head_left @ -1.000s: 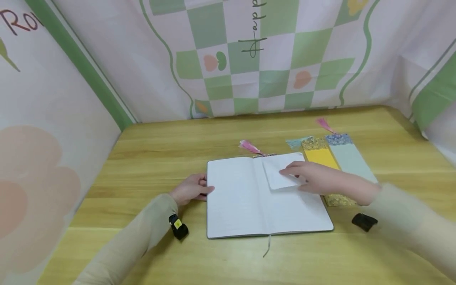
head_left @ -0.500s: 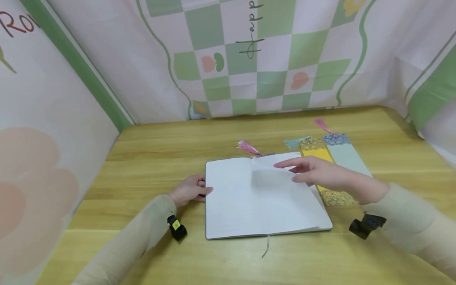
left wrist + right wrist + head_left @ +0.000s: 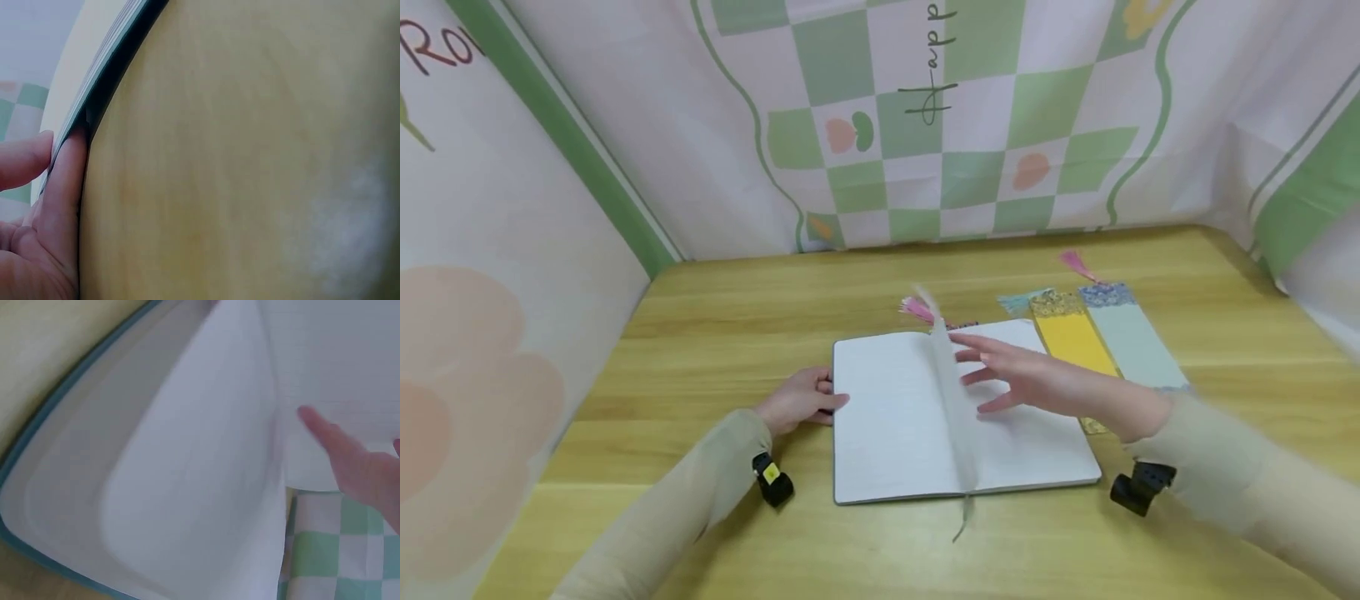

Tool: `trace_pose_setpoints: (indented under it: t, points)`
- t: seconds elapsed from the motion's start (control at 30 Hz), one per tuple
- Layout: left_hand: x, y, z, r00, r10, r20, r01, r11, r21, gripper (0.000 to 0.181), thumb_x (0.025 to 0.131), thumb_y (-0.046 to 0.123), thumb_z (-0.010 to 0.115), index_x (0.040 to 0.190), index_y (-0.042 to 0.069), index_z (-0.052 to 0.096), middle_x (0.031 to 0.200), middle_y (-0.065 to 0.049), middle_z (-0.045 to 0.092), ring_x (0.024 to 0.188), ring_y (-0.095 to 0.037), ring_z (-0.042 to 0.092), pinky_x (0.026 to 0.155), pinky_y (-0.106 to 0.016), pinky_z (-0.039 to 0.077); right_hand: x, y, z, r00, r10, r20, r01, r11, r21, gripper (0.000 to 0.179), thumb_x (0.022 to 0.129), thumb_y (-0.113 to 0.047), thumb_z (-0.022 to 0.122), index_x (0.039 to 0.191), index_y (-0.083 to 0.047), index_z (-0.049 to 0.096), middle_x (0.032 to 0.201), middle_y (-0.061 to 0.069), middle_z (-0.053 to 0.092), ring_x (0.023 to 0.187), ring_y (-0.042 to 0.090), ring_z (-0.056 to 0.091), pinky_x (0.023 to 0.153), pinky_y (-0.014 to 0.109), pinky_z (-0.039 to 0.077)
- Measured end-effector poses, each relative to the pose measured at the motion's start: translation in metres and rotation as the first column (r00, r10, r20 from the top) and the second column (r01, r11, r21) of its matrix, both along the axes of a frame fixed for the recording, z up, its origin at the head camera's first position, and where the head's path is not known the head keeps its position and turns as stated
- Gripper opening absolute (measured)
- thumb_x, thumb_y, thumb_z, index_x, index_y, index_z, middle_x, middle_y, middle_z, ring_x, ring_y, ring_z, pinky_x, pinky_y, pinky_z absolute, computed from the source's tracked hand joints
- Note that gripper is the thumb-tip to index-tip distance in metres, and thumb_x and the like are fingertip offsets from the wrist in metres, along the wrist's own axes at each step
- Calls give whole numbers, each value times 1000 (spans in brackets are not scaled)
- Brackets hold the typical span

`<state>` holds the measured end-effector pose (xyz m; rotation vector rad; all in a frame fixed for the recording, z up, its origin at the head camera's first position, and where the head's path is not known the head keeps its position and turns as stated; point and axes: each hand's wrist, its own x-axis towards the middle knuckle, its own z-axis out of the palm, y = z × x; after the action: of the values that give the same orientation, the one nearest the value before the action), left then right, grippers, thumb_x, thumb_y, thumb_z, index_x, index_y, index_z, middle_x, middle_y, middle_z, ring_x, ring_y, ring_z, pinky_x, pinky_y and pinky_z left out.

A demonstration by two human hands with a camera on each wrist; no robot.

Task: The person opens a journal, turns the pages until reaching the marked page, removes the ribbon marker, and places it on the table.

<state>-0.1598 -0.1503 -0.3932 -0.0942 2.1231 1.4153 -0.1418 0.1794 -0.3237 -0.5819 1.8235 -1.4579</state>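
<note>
One page (image 3: 952, 396) stands up from our notebook (image 3: 887, 425): we'd call the turn about half done, laying it flat still left. Notebook sits between our hands. Left hand (image 3: 801, 397) pinches its left edge; right hand (image 3: 1026, 377), fingers spread, holds nothing, just right of the page, contact unclear.

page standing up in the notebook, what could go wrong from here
The upright page may flop over uncontrolled or crease, since the right hand is spread beside it, not pinching it. Its far corner might catch the pink tassel poking past the far edge of the notebook. The left hand grips only the left edge, so a hard push could shift the notebook.
</note>
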Motion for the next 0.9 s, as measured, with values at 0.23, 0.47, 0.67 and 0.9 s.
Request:
trace_pose_setpoints:
  t: [0.23, 0.47, 0.67, 0.9]
  points:
    - [-2, 1, 1, 1000, 3, -4, -3, 1000, 3, 19, 92, 8, 60, 108, 1, 51, 78, 0, 46, 74, -11, 53, 64, -21, 53, 11, -21, -15, 905, 191, -380, -50, 935, 351, 52, 102, -38, 38, 147, -13, 34, 151, 17, 30, 139, 41, 24, 111, 60, 20]
    - [-2, -1, -3, 1000, 0, 1, 0, 1000, 27, 27, 92, -2, 52, 119, -3, 51, 90, -8, 59, 78, -14, 60, 71, -28, 56, 17, -32, -20, 855, 328, -402, -94, 860, 502, 53, 98, -47, 44, 141, -17, 44, 151, 19, 29, 139, 42, 21, 109, 61, 21]
    - [-1, -2, -4, 1000, 7, 7, -7, 998, 61, 24, 95, 1, 44, 117, -4, 51, 97, -11, 62, 82, -15, 61, 73, -31, 56, 17, -35, -20, 828, 366, -424, -91, 835, 542, 51, 93, -51, 51, 132, -18, 56, 151, 19, 30, 139, 41, 22, 109, 59, 24]
    - [-4, -6, -6, 998, -6, 55, -1, 993, 118, 37, 106, 18, 27, 128, -4, 45, 111, -17, 59, 87, -17, 61, 77, -33, 56, 20, -37, -26, 745, 428, -512, -58, 806, 590, 48, 90, -44, 60, 130, -19, 58, 148, 22, 34, 136, 44, 27, 108, 59, 28]
